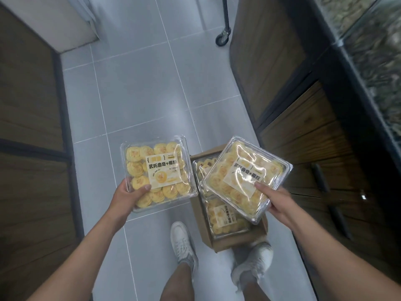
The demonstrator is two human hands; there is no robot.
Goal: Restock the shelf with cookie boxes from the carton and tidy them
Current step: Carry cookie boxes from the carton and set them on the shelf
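Aisle: grey tiled floor (pixel 141 83) running between a dark wood panel (pixel 28 127) on the left and a wood-fronted cabinet (pixel 303 137) on the right
Around: a black caster wheel (pixel 222 38) on the floor near the top; two white shoes (pixel 181 242) at the bottom, one touching the carton's near end
Carton: brown cardboard carton (pixel 238 240) open on the floor just beside the cabinet, with more packed boxes (pixel 225 218) lying flat in it
Left cookie box: left cookie box (pixel 158 172) held level over the floor, beside the carton
Right cookie box: right cookie box (pixel 245 179) tilted, held above the carton and covering part of it
Left hand: left hand (pixel 128 195) grips the near left corner of its box, thumb flat on the lid, fingers underneath
Right hand: right hand (pixel 275 202) pinches the near right corner of its box, thumb on the lid, fingers below
Materials: clear square plastic clamshells with rounded corners, pale yellow swirled cookies, a white and yellow printed label on each lid
Hard to see: fingers under both boxes are hidden; glare washes out the right lid; glass-fronted bins (pixel 373 51) at the upper right are blurred, contents unclear
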